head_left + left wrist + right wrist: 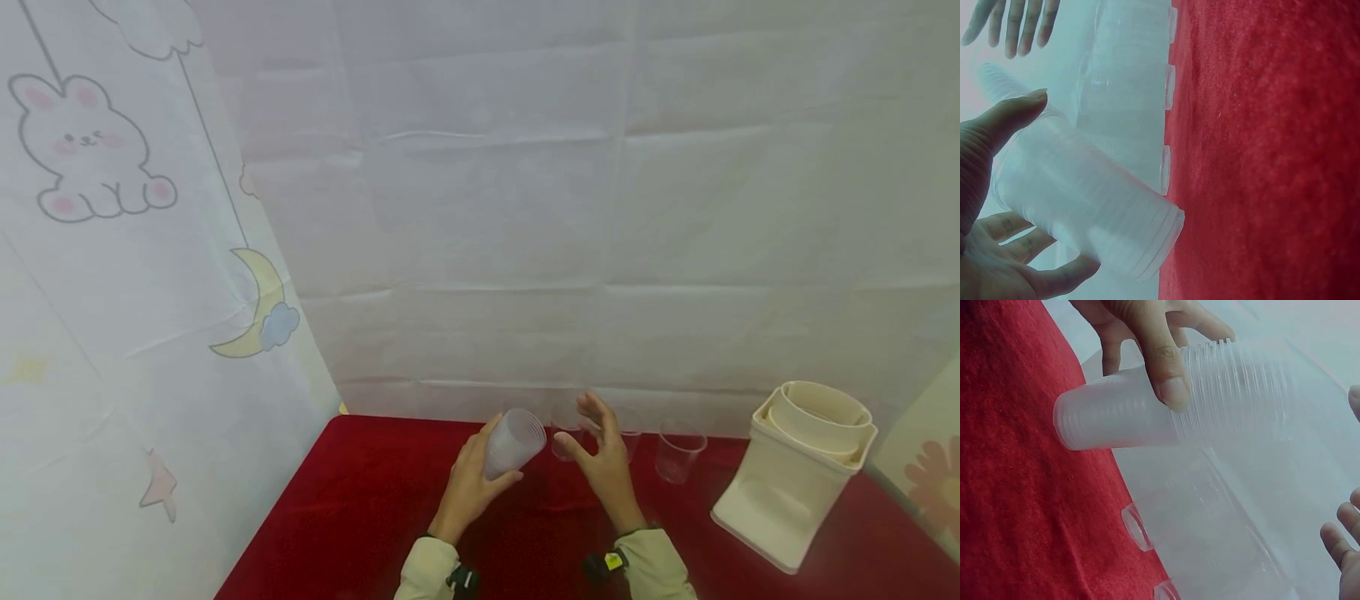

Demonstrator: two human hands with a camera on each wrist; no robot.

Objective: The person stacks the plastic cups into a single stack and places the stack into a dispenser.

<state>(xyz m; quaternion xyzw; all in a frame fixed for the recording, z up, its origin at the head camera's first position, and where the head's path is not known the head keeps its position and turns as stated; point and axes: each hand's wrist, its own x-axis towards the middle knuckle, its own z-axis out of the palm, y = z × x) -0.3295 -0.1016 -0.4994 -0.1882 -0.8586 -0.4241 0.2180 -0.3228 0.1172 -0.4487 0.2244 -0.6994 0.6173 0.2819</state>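
My left hand (471, 483) grips a tilted stack of nested clear plastic cups (512, 446), its rims pointing up and to the right. In the right wrist view, the thumb presses on the side of the stack (1122, 412) just below the ridged rims. To the right of the stack, my right hand (609, 471) hovers with its fingers spread and holds nothing. Behind and beside it, several single clear cups stand upright in a row along the table's back, the rightmost cup (678, 454) apart from the hand. The right hand partly hides the cups behind it.
A cream plastic holder (780, 492) with a round ring-like top stands at the right of the table. Red cloth (337, 517) covers the table. A pale wall sheet (480, 208) rises right behind the cups, and another printed sheet (135, 333) borders the left side.
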